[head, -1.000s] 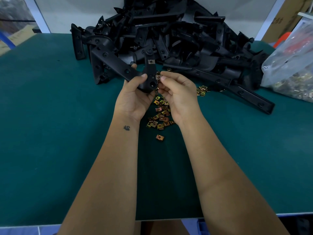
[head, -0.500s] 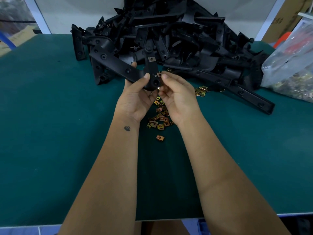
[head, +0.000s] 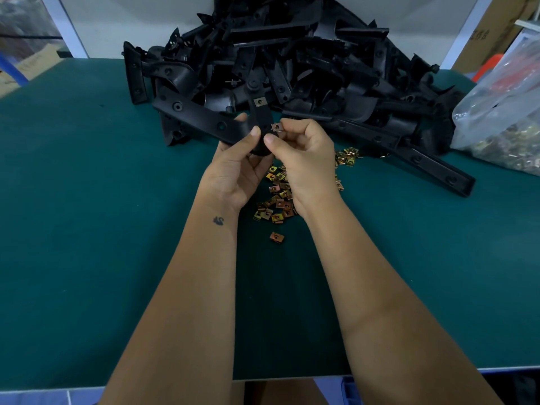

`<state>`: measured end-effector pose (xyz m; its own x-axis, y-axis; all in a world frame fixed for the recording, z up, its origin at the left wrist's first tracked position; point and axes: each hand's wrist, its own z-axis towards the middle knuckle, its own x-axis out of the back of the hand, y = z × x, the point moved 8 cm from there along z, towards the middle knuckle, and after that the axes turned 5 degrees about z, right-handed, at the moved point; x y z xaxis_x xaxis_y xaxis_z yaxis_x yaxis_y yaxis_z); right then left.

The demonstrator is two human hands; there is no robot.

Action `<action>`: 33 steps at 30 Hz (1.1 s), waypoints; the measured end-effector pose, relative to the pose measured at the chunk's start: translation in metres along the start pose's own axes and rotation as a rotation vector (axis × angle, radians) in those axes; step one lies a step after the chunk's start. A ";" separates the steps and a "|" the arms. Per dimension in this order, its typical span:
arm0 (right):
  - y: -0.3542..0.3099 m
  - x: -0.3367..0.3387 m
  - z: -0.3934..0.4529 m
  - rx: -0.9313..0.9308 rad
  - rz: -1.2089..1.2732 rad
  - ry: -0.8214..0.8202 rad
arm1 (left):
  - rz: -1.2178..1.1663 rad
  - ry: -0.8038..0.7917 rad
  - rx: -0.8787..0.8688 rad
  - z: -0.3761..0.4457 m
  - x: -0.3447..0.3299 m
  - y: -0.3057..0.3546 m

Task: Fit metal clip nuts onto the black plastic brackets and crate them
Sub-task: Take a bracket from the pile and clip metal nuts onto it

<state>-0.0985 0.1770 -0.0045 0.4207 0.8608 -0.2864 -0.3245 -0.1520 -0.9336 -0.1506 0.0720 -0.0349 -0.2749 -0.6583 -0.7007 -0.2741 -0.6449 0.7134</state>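
My left hand point(head: 233, 168) grips a long black plastic bracket point(head: 201, 119) above the green mat, thumb on top near its bend. One clip nut point(head: 259, 102) sits fitted on the bracket's upright arm. My right hand point(head: 306, 159) pinches a second clip nut point(head: 277, 127) against the bracket's edge beside my left thumb. Below my hands lies a loose scatter of brass-coloured clip nuts point(head: 276, 197), with one single nut point(head: 277, 237) nearer to me.
A big heap of black brackets point(head: 292, 59) fills the back of the green table point(head: 87, 229). One long bracket point(head: 432, 165) sticks out to the right. A clear plastic bag of clip nuts point(head: 505, 124) lies at the right edge. Cardboard boxes point(head: 496, 30) stand behind.
The bracket in my left hand has tilted slightly. My right hand has pushed the clip nut closer onto the bracket's edge.
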 end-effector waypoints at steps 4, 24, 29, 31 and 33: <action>0.000 -0.001 0.000 0.001 -0.020 -0.026 | 0.033 -0.014 0.007 0.000 0.001 0.001; 0.003 -0.004 0.000 -0.028 -0.026 -0.029 | -0.033 0.001 -0.034 -0.002 0.000 0.004; 0.003 -0.007 -0.004 -0.041 -0.010 -0.013 | -0.034 0.030 -0.027 -0.003 0.001 0.003; 0.003 -0.006 -0.004 -0.047 -0.019 -0.003 | -0.025 0.031 -0.026 -0.003 0.001 0.003; 0.002 -0.006 -0.004 -0.049 -0.013 -0.007 | -0.031 0.031 -0.030 -0.003 0.001 0.003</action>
<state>-0.0984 0.1696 -0.0059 0.4188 0.8661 -0.2727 -0.2767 -0.1643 -0.9468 -0.1485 0.0685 -0.0336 -0.2376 -0.6492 -0.7225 -0.2541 -0.6764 0.6913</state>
